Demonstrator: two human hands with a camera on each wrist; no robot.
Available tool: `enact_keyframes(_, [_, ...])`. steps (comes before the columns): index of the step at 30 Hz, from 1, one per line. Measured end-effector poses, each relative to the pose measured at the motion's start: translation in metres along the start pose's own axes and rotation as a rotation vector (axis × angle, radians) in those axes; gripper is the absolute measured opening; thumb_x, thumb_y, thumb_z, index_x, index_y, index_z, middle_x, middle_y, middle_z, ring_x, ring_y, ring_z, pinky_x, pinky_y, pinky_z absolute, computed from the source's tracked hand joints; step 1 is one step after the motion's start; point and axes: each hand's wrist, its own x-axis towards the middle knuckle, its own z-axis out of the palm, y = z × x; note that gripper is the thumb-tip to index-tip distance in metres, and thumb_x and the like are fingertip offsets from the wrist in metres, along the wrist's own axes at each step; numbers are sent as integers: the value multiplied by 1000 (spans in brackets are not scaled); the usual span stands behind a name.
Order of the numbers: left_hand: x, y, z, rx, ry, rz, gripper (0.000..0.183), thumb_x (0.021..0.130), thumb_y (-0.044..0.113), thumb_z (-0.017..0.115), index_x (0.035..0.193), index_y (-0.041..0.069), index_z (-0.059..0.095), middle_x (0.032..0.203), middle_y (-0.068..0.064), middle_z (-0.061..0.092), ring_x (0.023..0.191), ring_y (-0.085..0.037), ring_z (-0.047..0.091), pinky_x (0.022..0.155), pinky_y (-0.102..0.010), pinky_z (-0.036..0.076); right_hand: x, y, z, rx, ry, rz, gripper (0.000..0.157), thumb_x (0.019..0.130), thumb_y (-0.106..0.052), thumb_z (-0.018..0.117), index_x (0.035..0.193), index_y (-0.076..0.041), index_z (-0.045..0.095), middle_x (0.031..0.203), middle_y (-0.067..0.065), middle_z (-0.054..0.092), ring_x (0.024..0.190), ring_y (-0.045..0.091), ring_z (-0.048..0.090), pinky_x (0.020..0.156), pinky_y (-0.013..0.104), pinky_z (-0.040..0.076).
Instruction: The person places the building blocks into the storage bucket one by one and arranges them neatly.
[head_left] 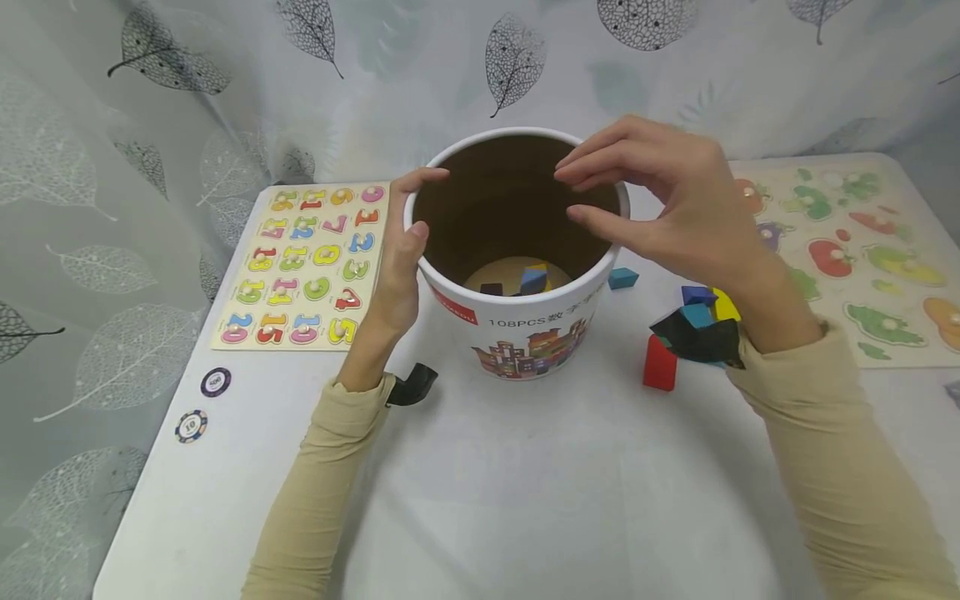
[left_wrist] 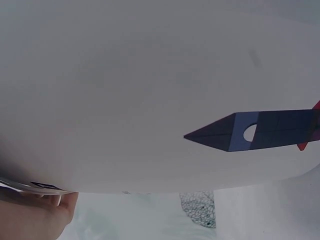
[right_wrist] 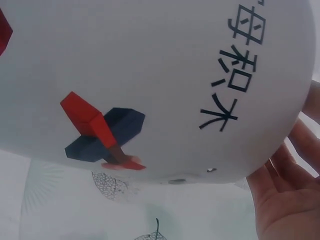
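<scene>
A large white bucket with a printed front stands on the table. A few wooden blocks lie at its bottom. My left hand grips the bucket's left rim, its thumb and a fingertip hooked over the edge; the other fingers are hidden behind the wall. Over the right rim reaches my right hand, thumb and fingers apart, with nothing visible between them. In the right wrist view the bucket's printed side fills the picture, with the right hand's fingers beside it.
Right of the bucket lie a teal block, a red block and yellow and blue blocks, partly behind a black wrist strap. A number puzzle board is at left, two poker chips before it. A vegetable puzzle board lies at right.
</scene>
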Motion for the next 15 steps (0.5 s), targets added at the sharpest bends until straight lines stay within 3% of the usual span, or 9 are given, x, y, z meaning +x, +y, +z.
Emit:
enact_keyframes(7, [0, -1, 0, 7, -4, 3, 96, 79, 79, 46, 138, 3, 39, 139, -14, 45, 127, -26, 42, 107, -50, 36, -13, -3, -25, -39, -32, -54, 47, 68, 16, 78, 113, 6, 67, 112, 11, 66, 106, 15, 63, 97, 19, 48])
enact_keyframes(11, [0, 0, 0, 19, 0, 5, 97, 80, 79, 45, 138, 3, 40, 138, -14, 45, 126, -24, 42, 107, -47, 36, -30, -1, -42, -182, -68, -35, 51, 66, 12, 83, 114, 1, 69, 112, 13, 69, 110, 11, 60, 98, 14, 44])
enact_keyframes(13, [0, 0, 0, 21, 4, 2, 97, 79, 79, 46, 138, 3, 40, 138, -13, 46, 126, -23, 42, 106, -45, 36, -40, 2, -47, -237, -84, 3, 51, 64, 9, 85, 112, -4, 72, 111, 7, 70, 110, 4, 58, 96, 10, 42])
enact_keyframes(15, [0, 0, -1, 27, 7, 1, 97, 79, 79, 45, 138, 3, 40, 137, -13, 46, 126, -22, 42, 106, -44, 36, -51, 7, -48, -222, -110, 11, 51, 62, 7, 86, 109, -6, 73, 108, 3, 71, 107, 0, 58, 97, 11, 40])
